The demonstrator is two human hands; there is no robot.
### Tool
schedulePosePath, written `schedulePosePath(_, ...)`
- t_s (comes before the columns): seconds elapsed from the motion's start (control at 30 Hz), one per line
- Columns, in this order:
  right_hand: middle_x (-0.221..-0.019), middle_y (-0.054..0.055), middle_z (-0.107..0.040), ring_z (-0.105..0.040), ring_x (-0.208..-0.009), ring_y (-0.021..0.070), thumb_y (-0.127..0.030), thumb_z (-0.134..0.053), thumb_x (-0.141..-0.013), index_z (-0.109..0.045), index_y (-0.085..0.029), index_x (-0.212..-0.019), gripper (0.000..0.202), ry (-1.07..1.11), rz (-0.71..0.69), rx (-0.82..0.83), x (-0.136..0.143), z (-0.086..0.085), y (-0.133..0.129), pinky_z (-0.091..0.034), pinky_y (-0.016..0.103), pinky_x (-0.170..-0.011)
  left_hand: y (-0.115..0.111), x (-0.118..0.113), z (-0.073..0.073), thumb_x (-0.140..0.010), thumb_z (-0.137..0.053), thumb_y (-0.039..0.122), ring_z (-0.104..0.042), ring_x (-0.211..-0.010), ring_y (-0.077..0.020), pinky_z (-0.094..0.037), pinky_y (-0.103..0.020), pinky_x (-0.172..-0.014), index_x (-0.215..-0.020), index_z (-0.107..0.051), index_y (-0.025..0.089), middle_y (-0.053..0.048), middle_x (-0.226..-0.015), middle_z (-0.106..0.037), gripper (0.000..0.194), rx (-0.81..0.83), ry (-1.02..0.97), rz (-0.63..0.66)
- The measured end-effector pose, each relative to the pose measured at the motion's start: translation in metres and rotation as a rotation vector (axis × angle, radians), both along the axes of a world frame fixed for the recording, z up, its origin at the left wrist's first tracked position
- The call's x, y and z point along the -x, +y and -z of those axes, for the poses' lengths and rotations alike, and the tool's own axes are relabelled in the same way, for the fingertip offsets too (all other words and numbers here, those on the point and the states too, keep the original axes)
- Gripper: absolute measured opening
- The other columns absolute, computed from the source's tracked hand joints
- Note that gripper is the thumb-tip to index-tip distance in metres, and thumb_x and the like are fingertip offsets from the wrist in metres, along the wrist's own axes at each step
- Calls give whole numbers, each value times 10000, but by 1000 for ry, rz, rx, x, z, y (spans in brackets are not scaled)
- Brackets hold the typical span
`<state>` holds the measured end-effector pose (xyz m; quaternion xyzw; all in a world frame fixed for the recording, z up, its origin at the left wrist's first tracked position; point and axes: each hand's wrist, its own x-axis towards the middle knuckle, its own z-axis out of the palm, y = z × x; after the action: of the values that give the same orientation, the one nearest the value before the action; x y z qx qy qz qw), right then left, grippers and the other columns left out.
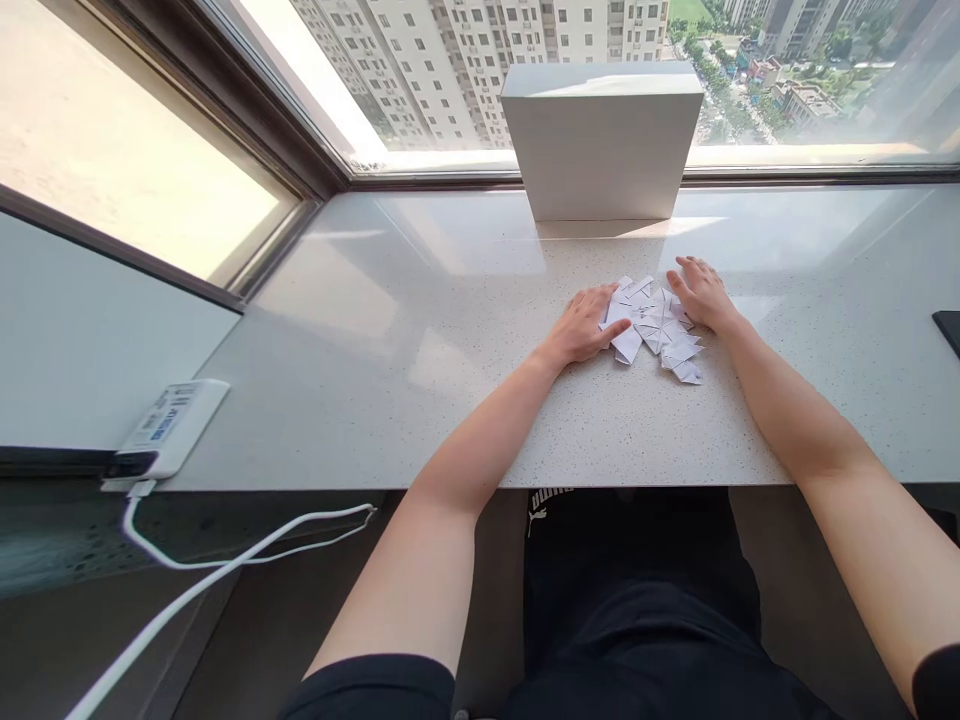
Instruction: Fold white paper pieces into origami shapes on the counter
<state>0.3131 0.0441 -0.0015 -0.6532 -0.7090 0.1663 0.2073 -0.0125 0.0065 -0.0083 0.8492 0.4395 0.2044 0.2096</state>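
White paper pieces (660, 322) lay piled on the speckled counter (420, 420); we rested our left hand (583, 325), loosely spread, against them, our right hand (705, 296), equally unclenched, at their right edge.

The right edge cuts off a dark flat object (951, 327).

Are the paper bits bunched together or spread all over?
Bunched together: the paper bits overlap in one loose heap between the left hand and the right hand.
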Motion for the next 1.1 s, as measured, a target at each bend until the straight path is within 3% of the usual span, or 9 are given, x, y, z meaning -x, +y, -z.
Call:
schedulePosePath(0.07, -2052, 176, -422, -300, -1924, 487, -897, -387, -1144, -557, -200, -1859, 1013, 8, -15, 14, 4, 2, 22, -149, 789, -1582, 0, 1, -2, -1189, -513, 852, -475, -1869, -410, -341, -605, -1567, -1941, -447, 235, -194, -2006, -495, 975, 13, -18, -13)
schedulePosePath(0.2, -2007, 57, -524, -239, -1899, 530, -1025, -551, -1045, -670, -325, -1768, 1014, 34, -29, 83, 23, -5, 61, -17, 897, -1542, 1, 3, -5, -1195, -532, 856, -442, -1899, -389, -334, -598, -1572, -1937, -444, 296, -170, -2022, -477, 934, 30, -64, -46)
schedulePosePath(0.37, -1977, 90, -569, -357, -1888, 509, -896, -470, -1165, -698, -269, -1767, 899, -42, -316, 98, 60, -16, 71, -152, 851, -1554, 4, 5, -1, -1216, -461, 881, -424, -1915, -367, -378, -575, -1547, -1976, -359, 304, -193, -2043, -428, 959, 47, -173, -112)
schedulePosePath(0.5, -1916, 118, -643, -414, -1891, 496, -823, -482, -1178, -812, -265, -1679, 819, -30, -513, 89, 85, -12, 42, -263, 755, -1569, 4, 5, 0, -1258, -450, 788, -462, -1898, -365, -433, -576, -1513, -1985, -320, 297, -215, -2026, -453, 887, 31, -187, -128)
schedulePosePath(0.63, -1924, 89, -636, -483, -1863, 468, -885, -396, -1203, -809, -320, -1696, 856, -3, -667, 87, 83, -16, 1, -333, 743, -1556, 2, 5, -2, -1258, -379, 836, -462, -1897, -377, -448, -594, -1498, -1976, -352, 315, -215, -2006, -486, 887, 40, -184, -130)
schedulePosePath(0.73, -1867, 65, -700, -471, -1869, 480, -907, -394, -1202, -746, -373, -1769, 855, 29, -574, 57, 62, -32, -26, -341, 775, -1549, -2, 4, -5, -1220, -404, 911, -452, -1898, -388, -392, -604, -1533, -1958, -400, 309, -205, -2007, -488, 953, 45, -173, -76)
schedulePosePath(0.87, -1963, 70, -585, -409, -1883, 553, -964, -513, -1143, -597, -370, -1905, 970, 17, -368, 29, 16, -49, -62, -350, 823, -1542, -11, 3, -12, -1182, -527, 914, -442, -1898, -407, -347, -620, -1563, -1948, -425, 293, -185, -2022, -473, 991, 46, -118, 20)
schedulePosePath(1.03, -1961, 56, -575, -428, -1840, 643, -1011, -930, -815, -492, -460, -1962, 1345, -66, -374, 152, -22, -36, -104, -444, 878, -1488, -22, -4, -17, -1126, -687, 891, -478, -1866, -428, -329, -594, -1577, -1931, -468, 220, -211, -1994, -507, 1071, -9, -29, 126)
schedulePosePath(1.1, -1946, 74, -586, -416, -1836, 660, -965, -983, -786, -496, -466, -1959, 1365, -78, -383, 136, -22, -28, -111, -432, 916, -1474, -24, -8, -17, -1106, -745, 867, -502, -1845, -427, -334, -590, -1572, -1927, -479, 226, -207, -1978, -531, 1075, -45, 11, 146)
